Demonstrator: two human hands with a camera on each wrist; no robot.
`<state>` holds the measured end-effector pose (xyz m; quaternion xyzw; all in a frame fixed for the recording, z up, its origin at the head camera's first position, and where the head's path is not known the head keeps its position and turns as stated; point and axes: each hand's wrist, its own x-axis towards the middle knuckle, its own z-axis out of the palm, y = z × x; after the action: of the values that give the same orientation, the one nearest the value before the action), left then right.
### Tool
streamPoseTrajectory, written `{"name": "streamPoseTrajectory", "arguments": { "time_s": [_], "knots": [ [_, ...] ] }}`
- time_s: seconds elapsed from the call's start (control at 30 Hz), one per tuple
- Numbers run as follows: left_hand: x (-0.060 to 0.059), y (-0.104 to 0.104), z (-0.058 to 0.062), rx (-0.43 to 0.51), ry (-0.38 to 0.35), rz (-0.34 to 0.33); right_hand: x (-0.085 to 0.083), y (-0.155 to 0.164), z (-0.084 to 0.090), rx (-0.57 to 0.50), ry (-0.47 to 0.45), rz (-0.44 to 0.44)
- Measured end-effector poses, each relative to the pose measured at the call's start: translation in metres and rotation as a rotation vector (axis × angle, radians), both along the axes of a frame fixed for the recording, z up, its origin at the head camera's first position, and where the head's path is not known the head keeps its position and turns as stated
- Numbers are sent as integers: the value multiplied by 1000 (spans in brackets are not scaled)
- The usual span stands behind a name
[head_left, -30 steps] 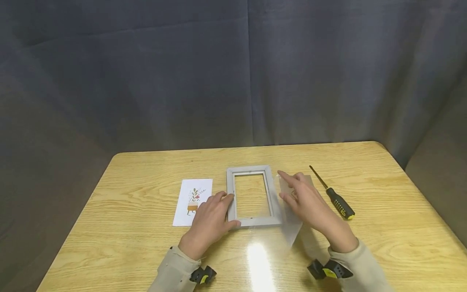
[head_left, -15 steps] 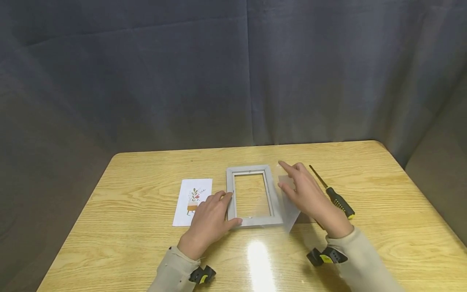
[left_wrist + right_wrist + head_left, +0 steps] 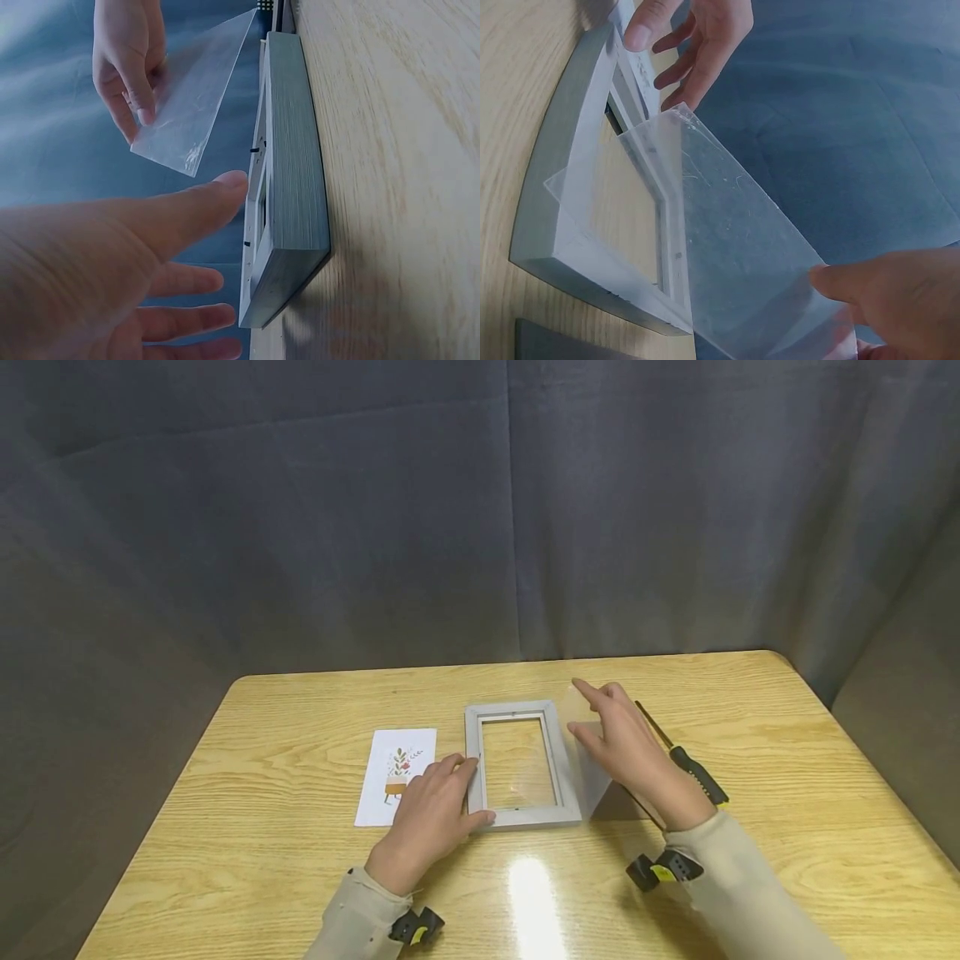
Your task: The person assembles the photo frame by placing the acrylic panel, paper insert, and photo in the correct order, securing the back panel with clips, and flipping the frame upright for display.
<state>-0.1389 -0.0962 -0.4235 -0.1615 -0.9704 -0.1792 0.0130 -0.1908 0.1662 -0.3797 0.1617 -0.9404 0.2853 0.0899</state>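
A grey picture frame [image 3: 521,816] lies flat at the middle of the wooden table [image 3: 300,860]. My left hand [image 3: 433,808] rests at its near left corner with straight fingers, the thumb against the frame [image 3: 289,150]. My right hand [image 3: 621,742] pinches a clear plastic sheet [image 3: 585,772] and holds it tilted above the frame's right side. In the right wrist view the sheet [image 3: 727,247] slants down over the frame's [image 3: 562,187] opening, its lower corner close to the rim.
A white card with a plant drawing [image 3: 396,774] lies left of the frame. A black and yellow screwdriver [image 3: 693,770] lies right of my right hand. A dark flat piece [image 3: 555,341] lies beside the frame. Grey curtain hangs behind the table.
My right hand has risen and moved toward the far side with the clear sheet, tilting it steeper. The left hand and the frame have stayed put.
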Motion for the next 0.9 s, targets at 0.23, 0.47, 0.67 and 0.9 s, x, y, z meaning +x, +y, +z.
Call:
{"name": "streamPoseTrajectory", "arguments": {
  "time_s": [0.23, 0.47, 0.67, 0.9],
  "knots": [
    [1, 1, -1, 7, 0, -5, -5, -3, 2, 10, -1, -10],
    [2, 1, -4, 11, 12, -7, -11, -8, 7, 12, 11, -8],
    [1, 2, -5, 13, 1, -16, -18, -12, 7, 13, 43, -5],
    [1, 1, -6, 11, -28, -40, -21, -17, 6, 4, 57, 1]
  ]
}}
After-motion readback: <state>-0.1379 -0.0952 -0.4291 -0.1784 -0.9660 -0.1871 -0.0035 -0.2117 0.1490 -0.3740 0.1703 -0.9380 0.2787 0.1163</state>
